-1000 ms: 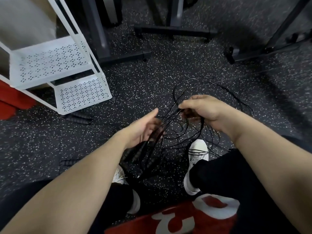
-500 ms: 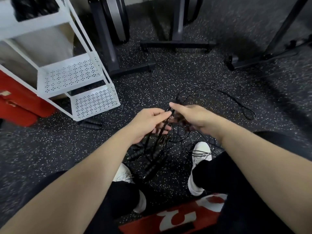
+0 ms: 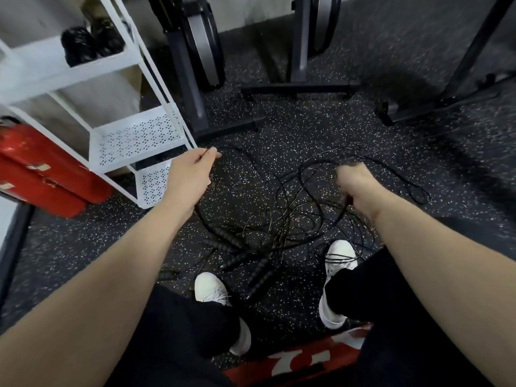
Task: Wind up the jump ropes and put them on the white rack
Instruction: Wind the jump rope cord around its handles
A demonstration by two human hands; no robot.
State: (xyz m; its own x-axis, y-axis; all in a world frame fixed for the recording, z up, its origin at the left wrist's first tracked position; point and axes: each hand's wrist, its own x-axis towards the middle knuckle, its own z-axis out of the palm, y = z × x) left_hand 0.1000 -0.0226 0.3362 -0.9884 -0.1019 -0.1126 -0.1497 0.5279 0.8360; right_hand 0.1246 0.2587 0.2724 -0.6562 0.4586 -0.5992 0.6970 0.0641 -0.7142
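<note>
Inspecting centre frame, we note left hand [image 3: 192, 169] pinching cord of tangled jump ropes [image 3: 282, 219]; right hand [image 3: 353, 182] fisted round strands; white rack [image 3: 134, 141] upper left.

Large white characters on the red surface [image 3: 293, 370] at the bottom edge, cut off and partly hidden by the legs; not readable. No other text.
</note>
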